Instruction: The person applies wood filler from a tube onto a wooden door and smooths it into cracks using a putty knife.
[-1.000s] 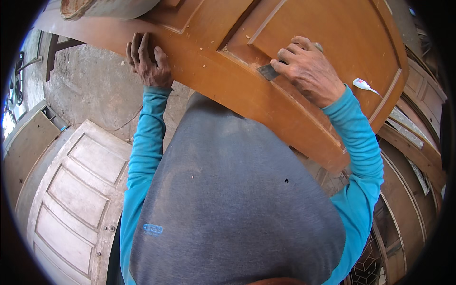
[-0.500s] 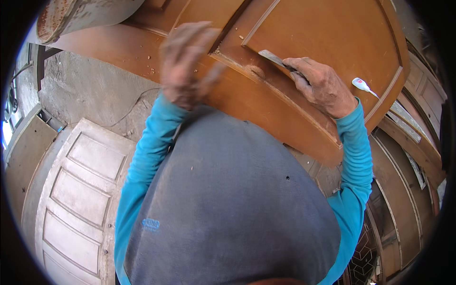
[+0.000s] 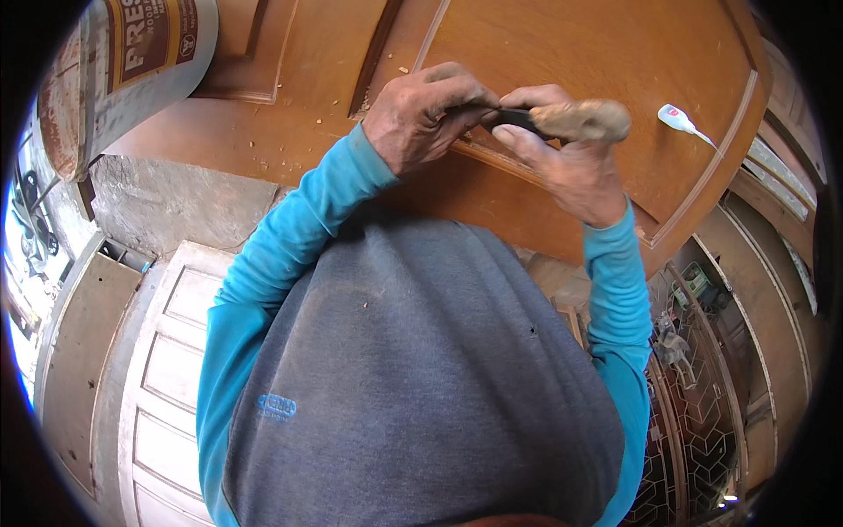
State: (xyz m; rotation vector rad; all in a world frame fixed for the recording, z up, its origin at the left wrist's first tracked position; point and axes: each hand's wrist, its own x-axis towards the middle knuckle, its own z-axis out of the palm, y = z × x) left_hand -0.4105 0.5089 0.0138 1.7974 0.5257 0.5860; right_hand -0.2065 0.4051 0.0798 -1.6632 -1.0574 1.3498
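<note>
My right hand [image 3: 575, 171] is closed around a wooden-handled blade [image 3: 584, 119]. The worn, pale brown handle end points right, and the dark metal part runs left between my hands. My left hand [image 3: 426, 114] is closed with its fingertips at the blade's far end, partly hiding it. Both hands are held over a brown panelled wooden door [image 3: 562, 53] that lies flat in front of me. Beneath them, the door's moulding is mostly covered.
A small white bottle [image 3: 676, 118] with a thin nozzle lies on the door at right. A large, stained white bucket [image 3: 162, 88] stands at upper left. Wood crumbs are scattered near it. A white panelled door [image 3: 171, 378] is at lower left; boards and a metal grille [image 3: 702, 422] are at right.
My left hand has come right, from a blurred open pose to the blade. My right hand has turned the tool, so its handle now shows. The view has shifted slightly.
</note>
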